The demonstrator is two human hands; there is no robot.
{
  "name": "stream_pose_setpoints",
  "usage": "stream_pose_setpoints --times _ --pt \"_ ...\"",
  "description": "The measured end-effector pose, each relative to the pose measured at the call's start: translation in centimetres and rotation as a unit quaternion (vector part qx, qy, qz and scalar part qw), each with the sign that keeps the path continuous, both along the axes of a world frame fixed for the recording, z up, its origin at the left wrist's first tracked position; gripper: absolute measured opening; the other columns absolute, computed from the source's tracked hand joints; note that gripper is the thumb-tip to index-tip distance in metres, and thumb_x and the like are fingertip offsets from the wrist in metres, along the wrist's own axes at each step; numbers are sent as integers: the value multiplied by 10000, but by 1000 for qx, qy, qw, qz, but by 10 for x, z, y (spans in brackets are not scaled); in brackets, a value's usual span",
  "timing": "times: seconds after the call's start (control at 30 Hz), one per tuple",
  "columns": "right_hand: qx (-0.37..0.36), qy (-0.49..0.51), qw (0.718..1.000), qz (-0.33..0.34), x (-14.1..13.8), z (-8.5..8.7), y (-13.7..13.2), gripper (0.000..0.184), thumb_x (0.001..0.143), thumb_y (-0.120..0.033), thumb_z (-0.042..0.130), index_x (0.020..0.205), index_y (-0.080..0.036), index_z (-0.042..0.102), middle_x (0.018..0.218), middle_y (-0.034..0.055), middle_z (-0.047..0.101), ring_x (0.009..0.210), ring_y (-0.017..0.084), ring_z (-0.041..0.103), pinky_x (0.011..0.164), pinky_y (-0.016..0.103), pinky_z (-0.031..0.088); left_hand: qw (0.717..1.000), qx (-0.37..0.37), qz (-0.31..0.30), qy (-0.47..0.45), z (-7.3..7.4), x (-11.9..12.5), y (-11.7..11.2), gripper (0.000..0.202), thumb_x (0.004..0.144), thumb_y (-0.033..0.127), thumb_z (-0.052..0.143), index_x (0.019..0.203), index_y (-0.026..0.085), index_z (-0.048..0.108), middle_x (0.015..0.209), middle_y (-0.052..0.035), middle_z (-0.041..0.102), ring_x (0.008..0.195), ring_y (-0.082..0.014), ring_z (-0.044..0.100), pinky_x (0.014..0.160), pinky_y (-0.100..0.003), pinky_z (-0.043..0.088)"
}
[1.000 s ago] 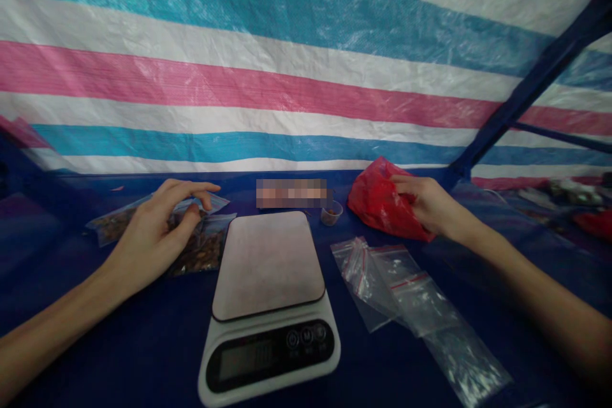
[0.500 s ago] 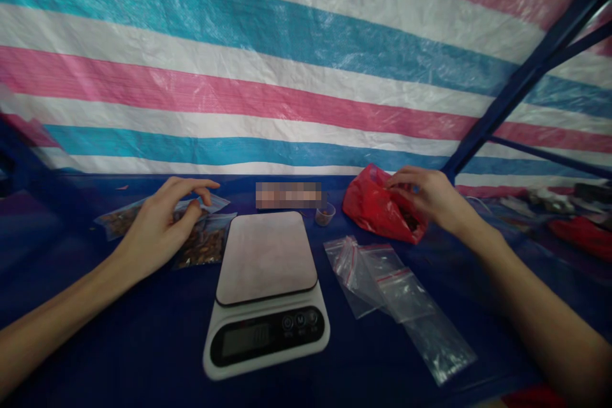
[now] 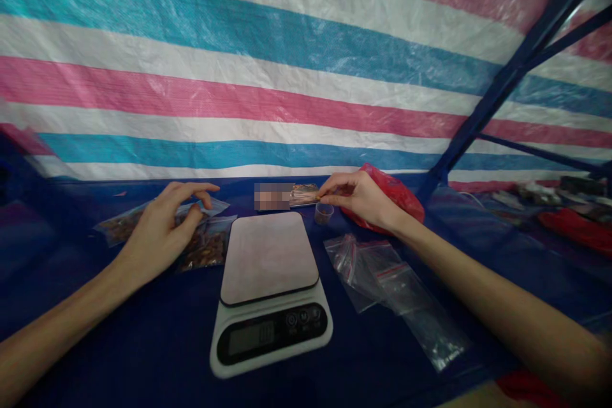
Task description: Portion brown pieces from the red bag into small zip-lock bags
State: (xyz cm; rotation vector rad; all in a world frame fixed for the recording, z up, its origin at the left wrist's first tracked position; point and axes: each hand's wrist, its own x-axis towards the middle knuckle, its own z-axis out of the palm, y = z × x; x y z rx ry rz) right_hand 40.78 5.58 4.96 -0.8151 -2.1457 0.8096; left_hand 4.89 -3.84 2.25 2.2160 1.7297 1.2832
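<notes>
My left hand (image 3: 160, 236) hovers with curved, parted fingers over two clear zip bags of brown pieces (image 3: 206, 243), and it holds nothing. My right hand (image 3: 356, 197) is pinching something small and brown at its fingertips, just above a small clear plastic cup (image 3: 324, 213). Behind that hand lies a crumpled red plastic bag (image 3: 394, 201). Between my hands stands a white digital kitchen scale (image 3: 268, 287) with nothing on its pale platform. Behind the scale, a blurred patch hides part of a flat object (image 3: 303, 194).
Flat clear zip bags (image 3: 387, 290) lie on the dark blue table cover (image 3: 143, 357) right of the scale. A striped tarp wall (image 3: 239, 102) rises behind the table. Dark blue frame poles (image 3: 507, 83) cross at right, with red cloth and assorted items beyond.
My right hand has left the red bag and moved left to above the small cup, its fingers pinched. My left hand has barely moved. The view has tilted slightly.
</notes>
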Motion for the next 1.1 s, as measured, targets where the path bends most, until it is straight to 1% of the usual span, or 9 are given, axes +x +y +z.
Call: stream_pose_setpoints --times 0.1,0.23,0.4,0.47,0.63,0.8,0.97,1.03,1.1 --pt "-35 39 998 -23 1 -11 5 157 795 -344 857 876 -213 828 881 47 798 803 196 730 771 339 563 1000 -5 3 1 0 3 -1 255 881 345 478 1045 376 672 1073 -25 709 1080 -303 657 931 -485 540" --pt "-48 58 996 -37 3 -12 5 185 771 -366 877 876 -220 833 880 52 798 818 206 735 808 362 577 1000 -11 4 15 -2 5 0 343 901 359 459 1167 304 667 1002 -30 708 992 -294 655 839 -459 544" --pt "-22 44 998 -46 4 -13 5 189 780 -375 860 871 -213 829 891 59 802 828 217 737 824 377 581 1000 -26 10 -5 -2 5 -2 328 869 398 479 1153 455 634 996 -1 693 1012 -317 646 786 -449 539" --pt "9 21 999 -47 6 -13 4 166 803 -359 839 877 -210 828 899 61 806 841 219 739 849 383 581 999 -29 18 -10 -1 5 -2 329 848 400 492 1137 453 639 997 0 693 1009 -318 648 761 -447 540" --pt "70 -40 996 -46 12 -11 -2 111 879 -281 773 946 -212 829 976 62 816 911 220 746 900 381 570 999 -35 22 -1 0 5 -2 308 859 401 499 1127 429 646 1006 -13 698 1030 -312 657 792 -440 536" --pt "77 -47 994 -55 13 -9 -6 107 885 -270 762 948 -210 825 988 65 820 936 232 753 906 386 572 999 -24 23 25 -2 4 -1 322 900 349 482 1171 329 654 1015 -30 709 1036 -300 653 867 -457 534" --pt "73 -43 994 -75 14 -7 -7 120 865 -266 774 960 -216 828 1002 65 821 948 239 758 926 404 585 999 -28 32 32 1 6 -4 340 891 347 474 1167 298 667 1017 -35 713 1032 -287 659 873 -444 532" --pt "69 -45 994 -71 14 -10 -6 133 861 -259 774 975 -216 828 1007 63 824 952 240 765 944 413 589 999 -31 34 27 2 7 -5 349 879 357 480 1166 303 670 1016 -33 715 1031 -292 664 860 -444 530" --pt "65 -42 995 -61 13 -14 -6 145 866 -251 766 990 -210 829 1017 65 826 965 241 771 963 416 588 999 -31 28 17 3 8 -5 351 858 373 491 1163 354 663 1020 -32 716 1051 -308 664 849 -453 526"
